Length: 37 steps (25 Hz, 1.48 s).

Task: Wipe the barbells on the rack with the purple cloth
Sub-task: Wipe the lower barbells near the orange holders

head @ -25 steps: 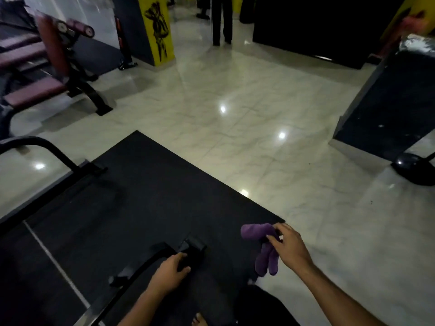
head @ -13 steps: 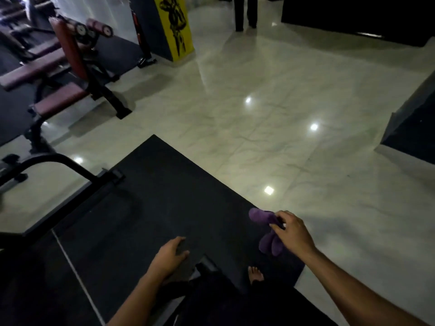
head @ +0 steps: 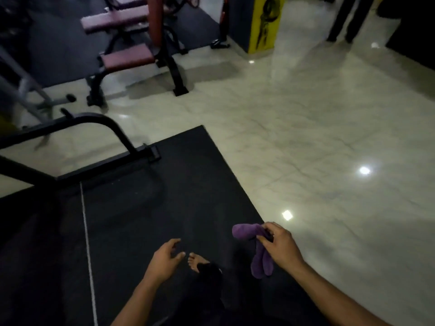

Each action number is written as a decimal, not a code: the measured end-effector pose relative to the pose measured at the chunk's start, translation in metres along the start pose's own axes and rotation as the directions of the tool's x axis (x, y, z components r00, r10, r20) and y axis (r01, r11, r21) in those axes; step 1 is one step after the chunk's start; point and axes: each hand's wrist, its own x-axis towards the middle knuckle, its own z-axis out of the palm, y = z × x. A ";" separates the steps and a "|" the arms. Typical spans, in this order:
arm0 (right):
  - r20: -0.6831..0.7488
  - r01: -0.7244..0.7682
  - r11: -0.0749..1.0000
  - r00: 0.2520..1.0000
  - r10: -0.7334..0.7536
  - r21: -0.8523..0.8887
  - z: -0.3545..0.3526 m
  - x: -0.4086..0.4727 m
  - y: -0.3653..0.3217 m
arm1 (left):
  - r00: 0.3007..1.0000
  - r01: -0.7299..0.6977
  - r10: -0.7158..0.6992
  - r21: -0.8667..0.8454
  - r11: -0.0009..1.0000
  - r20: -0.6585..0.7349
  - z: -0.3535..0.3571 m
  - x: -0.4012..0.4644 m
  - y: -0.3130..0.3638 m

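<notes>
Purple cloth | pinched by right hand | long ends hang down

Floor's pale glossy marble tile with ceiling lights reflecting off it. A black rubber mat covers the 7 o'clock part, with a bare foot on it. A maroon-padded bench stands on the tile at 11 o'clock, a black curved machine frame at 9.
</notes>
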 end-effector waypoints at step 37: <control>0.961 -0.645 0.739 0.275 -0.015 0.196 0.437 0.528 -0.756 | 0.678 -0.008 -0.130 -0.183 0.983 -0.724 -0.671 0.278 -0.097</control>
